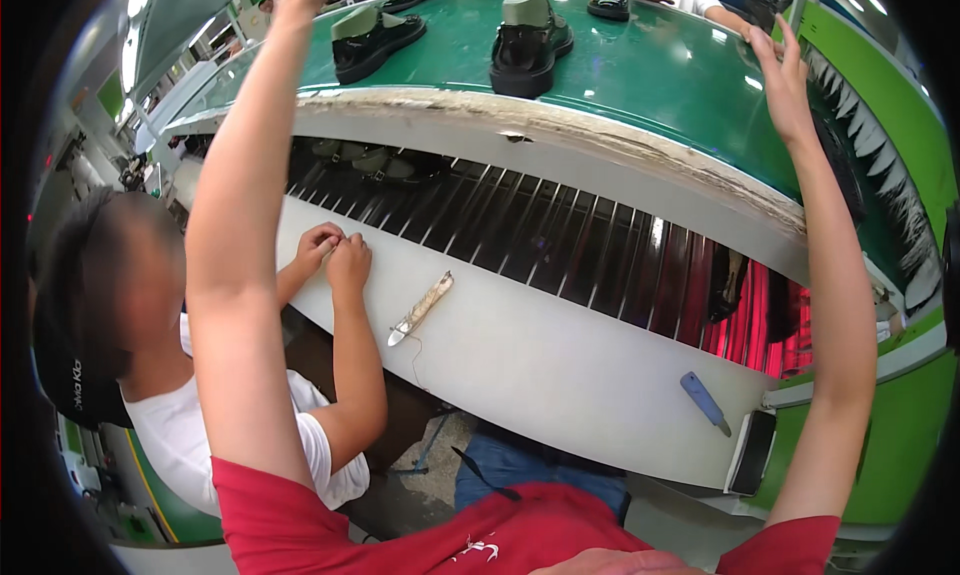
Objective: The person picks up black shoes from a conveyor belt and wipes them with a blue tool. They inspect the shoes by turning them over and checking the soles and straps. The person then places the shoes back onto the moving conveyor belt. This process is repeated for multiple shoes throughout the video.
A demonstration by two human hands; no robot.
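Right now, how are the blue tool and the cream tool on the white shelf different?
Colour: the blue tool has a plain blue handle, while the cream tool has a blotchy, cream-coloured one.
Pose: the blue tool's tip points toward the lower right; the cream tool's pale end points toward the lower left.
Place: the blue tool is near a flat black thing; the cream tool lies farther left.
Both lie on the white shelf.

Red short-sleeved shirt [540, 520], white print [476, 549], seemingly blue jeans [535, 467].

Shoes [522, 70] on the belt [440, 67], behind a ledge [550, 345] with one tool [421, 309] left of another tool [703, 400].
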